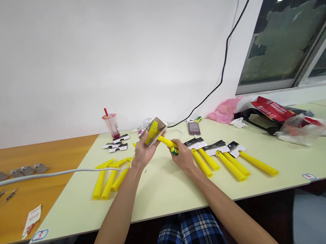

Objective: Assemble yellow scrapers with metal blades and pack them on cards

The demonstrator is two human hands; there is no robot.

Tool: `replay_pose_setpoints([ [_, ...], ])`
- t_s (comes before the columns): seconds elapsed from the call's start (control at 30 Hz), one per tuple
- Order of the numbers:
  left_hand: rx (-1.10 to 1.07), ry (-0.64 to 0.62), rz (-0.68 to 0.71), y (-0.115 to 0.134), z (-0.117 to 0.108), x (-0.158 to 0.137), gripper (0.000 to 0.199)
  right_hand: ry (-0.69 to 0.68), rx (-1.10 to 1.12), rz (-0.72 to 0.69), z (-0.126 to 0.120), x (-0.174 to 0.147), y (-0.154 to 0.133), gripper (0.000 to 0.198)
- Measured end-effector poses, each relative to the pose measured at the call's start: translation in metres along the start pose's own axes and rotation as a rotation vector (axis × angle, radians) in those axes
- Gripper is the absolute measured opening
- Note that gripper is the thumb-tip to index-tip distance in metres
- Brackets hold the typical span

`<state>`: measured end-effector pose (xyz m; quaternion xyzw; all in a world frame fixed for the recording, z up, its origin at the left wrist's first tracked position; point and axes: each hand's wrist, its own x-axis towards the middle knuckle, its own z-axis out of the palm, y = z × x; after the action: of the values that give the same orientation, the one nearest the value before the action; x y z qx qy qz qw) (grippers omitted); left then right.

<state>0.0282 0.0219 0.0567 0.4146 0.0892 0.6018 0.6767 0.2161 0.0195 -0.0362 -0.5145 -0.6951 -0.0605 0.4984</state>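
Note:
Above the middle of the table, my left hand (143,150) is closed round the edge of a scraper (153,133) with a flat metal plate and a yellow head piece. The scraper's yellow handle (166,142) points toward my right hand (183,155). That hand is closed, with the green-and-yellow handle of a screwdriver (174,151) showing at its fingers. Its shaft and tip cannot be made out. Left of my hands lie several yellow handles (108,184) with triangular ends. To the right are several more yellow handles (230,165) with black-and-white cards (216,147) at their tops.
A clear cup (112,126) with a red straw stands at the back left beside more cards (117,147). A white cable (49,174) crosses to my left wrist. At the back are a phone (193,128), a pink bag (224,111) and a red package (274,109). Metal parts (26,170) lie far left.

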Motion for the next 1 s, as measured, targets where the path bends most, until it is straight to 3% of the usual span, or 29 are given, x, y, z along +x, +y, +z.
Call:
replay_pose_setpoints([
  [0.23, 0.021, -0.056, 0.026, -0.006, 0.018, -0.006, 0.059, 0.024, 0.029, -0.055, -0.004, -0.001, -0.005, 0.032],
  [0.43, -0.031, 0.012, 0.087, 0.002, -0.003, 0.002, 0.073, -0.017, -0.088, -0.028, -0.012, 0.005, -0.009, 0.037],
  [0.6, 0.034, 0.094, 0.037, 0.003, -0.023, 0.01, 0.061, -0.216, -0.283, -0.013, -0.05, 0.01, -0.023, 0.05],
  [0.7, 0.102, 0.127, -0.058, -0.013, -0.036, 0.014, 0.052, -0.309, -0.39, 0.045, -0.082, 0.008, -0.032, 0.049],
  [0.83, 0.322, 0.24, -0.194, -0.052, -0.052, 0.015, 0.033, -0.409, -0.509, 0.091, -0.123, -0.011, -0.028, 0.034],
  [1.0, 0.438, 0.202, -0.274, -0.104, -0.049, 0.025, 0.03, -0.492, -0.589, 0.065, -0.15, -0.046, -0.006, 0.021],
])
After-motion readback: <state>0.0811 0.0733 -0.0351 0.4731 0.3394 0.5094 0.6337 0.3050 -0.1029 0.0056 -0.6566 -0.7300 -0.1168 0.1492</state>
